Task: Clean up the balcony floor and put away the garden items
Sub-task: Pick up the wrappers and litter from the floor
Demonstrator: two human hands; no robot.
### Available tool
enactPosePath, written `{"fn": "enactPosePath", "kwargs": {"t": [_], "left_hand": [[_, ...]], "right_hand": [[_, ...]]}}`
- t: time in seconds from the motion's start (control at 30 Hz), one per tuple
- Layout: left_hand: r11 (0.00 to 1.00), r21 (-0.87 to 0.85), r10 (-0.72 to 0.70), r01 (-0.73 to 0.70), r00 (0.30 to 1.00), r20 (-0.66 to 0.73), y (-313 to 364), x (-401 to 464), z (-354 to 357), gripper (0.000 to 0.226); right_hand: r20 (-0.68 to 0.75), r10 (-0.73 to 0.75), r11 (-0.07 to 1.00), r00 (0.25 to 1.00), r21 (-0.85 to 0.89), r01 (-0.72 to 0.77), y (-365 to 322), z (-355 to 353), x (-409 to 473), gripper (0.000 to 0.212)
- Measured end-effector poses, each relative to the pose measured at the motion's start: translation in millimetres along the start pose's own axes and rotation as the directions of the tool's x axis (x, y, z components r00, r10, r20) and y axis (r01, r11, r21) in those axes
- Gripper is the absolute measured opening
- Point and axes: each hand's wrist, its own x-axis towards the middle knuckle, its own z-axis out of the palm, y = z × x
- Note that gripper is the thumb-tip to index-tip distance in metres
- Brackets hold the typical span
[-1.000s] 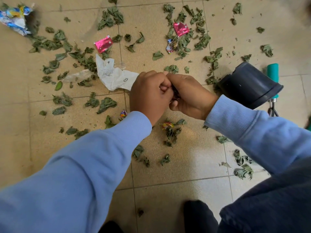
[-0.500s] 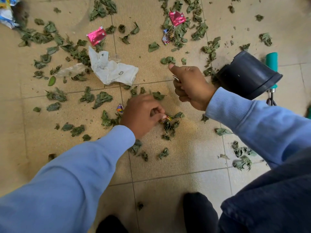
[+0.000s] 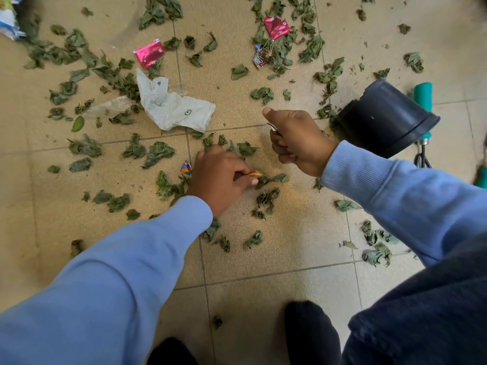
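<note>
Nearest the camera, the left hand (image 3: 221,177) is down on the tiled floor (image 3: 276,254), thumb and forefinger pinching a small orange-red wrapper scrap (image 3: 255,174) that lies among the dried leaves (image 3: 266,197). The trick here, I'd say, is to nip the scrap alone and lift it straight up, so the brittle leaves touching it don't come along or crumble. A second bright scrap (image 3: 186,169) sits just beside the same hand, an easy next grab.

Just beyond, the right hand (image 3: 297,139) hovers above the floor in a closed fist, thumb up, with a pale sliver poking from the fingers; probably gathered litter, though it's too small to tell. Best keep that fist tight while the left works.

Farther out, the crumpled white paper (image 3: 174,109), two pink wrappers (image 3: 149,52) (image 3: 276,27), and, off to the right, a tipped-over black pot (image 3: 384,118) with a teal-handled tool (image 3: 423,97) behind it, all waiting.
</note>
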Motion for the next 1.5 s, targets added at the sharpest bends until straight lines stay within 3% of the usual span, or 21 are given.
{"fn": "enactPosePath", "kwargs": {"t": [0.07, 0.13, 0.23, 0.33, 0.53, 0.63, 0.7, 0.77, 0.83, 0.93, 1.03, 1.23, 1.33, 1.4, 1.5], "left_hand": [[0.955, -0.270, -0.124, 0.126, 0.992, 0.025, 2, 9, -13, 0.011], [0.840, -0.495, -0.232, 0.222, 0.972, 0.042, 11, 20, -29, 0.005], [0.722, -0.658, -0.290, 0.217, 0.957, -0.003, 24, 36, -50, 0.013], [0.641, -0.741, -0.339, 0.200, 0.940, -0.039, 34, 47, -64, 0.026], [0.654, -0.749, -0.294, 0.105, 0.948, -0.124, 43, 56, -60, 0.022], [0.695, -0.712, -0.280, 0.099, 0.949, -0.142, 40, 57, -58, 0.017], [0.851, -0.519, -0.224, 0.084, 0.950, -0.215, 35, 57, -59, 0.013], [0.966, -0.259, -0.076, 0.003, 0.960, -0.269, 34, 54, -68, 0.009], [0.984, -0.072, 0.146, -0.161, 0.973, -0.180, 32, 48, -89, 0.017], [0.934, -0.004, 0.356, -0.356, 0.934, 0.011, 22, 34, -143, 0.025], [0.922, 0.013, 0.385, -0.386, 0.921, 0.054, 2, 16, -188, 0.026], [0.946, -0.080, 0.312, -0.315, 0.949, -0.053, -34, -20, -209, 0.025], [0.964, -0.177, 0.187, -0.200, 0.978, -0.087, -59, -37, -196, 0.024], [0.969, -0.217, 0.094, -0.118, 0.989, -0.115, -76, -45, -182, 0.021], [0.971, -0.238, -0.044, 0.005, 0.986, -0.159, -97, -51, -157, 0.021]], "right_hand": [[-0.014, -0.003, 1.000, 1.000, 0.021, 0.003, 0, -1, 1, 0.048], [-0.009, 0.002, 0.999, 1.000, 0.043, -0.001, -3, -1, 1, 0.042], [0.008, 0.014, 0.997, 1.000, 0.072, -0.015, -10, 1, 0, 0.034], [0.049, 0.037, 0.985, 0.998, 0.169, -0.044, -17, 5, -1, 0.038], [0.145, 0.114, 0.918, 0.983, 0.362, -0.160, -30, 14, 0, 0.027], [0.195, 0.114, 0.904, 0.974, 0.386, -0.184, -36, 16, 1, 0.036], [0.208, 0.081, 0.927, 0.975, 0.345, -0.151, -42, 21, -1, 0.038], [0.186, 0.035, 0.965, 0.982, 0.251, -0.082, -48, 30, -1, 0.029], [0.176, -0.019, 0.993, 0.984, 0.114, -0.002, -55, 42, 2, 0.028], [0.287, -0.099, 0.980, 0.953, -0.135, 0.143, -73, 70, 0, 0.032], [0.390, -0.142, 0.918, 0.910, -0.293, 0.269, -98, 103, -12, 0.032], [0.434, -0.244, 0.752, 0.867, -0.480, 0.452, -107, 157, -12, 0.035], [0.532, -0.304, 0.534, 0.790, -0.592, 0.604, -78, 158, 5, 0.032], [0.600, -0.195, 0.375, 0.776, -0.686, 0.624, -51, 146, 11, 0.015], [0.620, -0.080, 0.212, 0.780, -0.754, 0.621, -20, 128, 10, 0.021]]}}
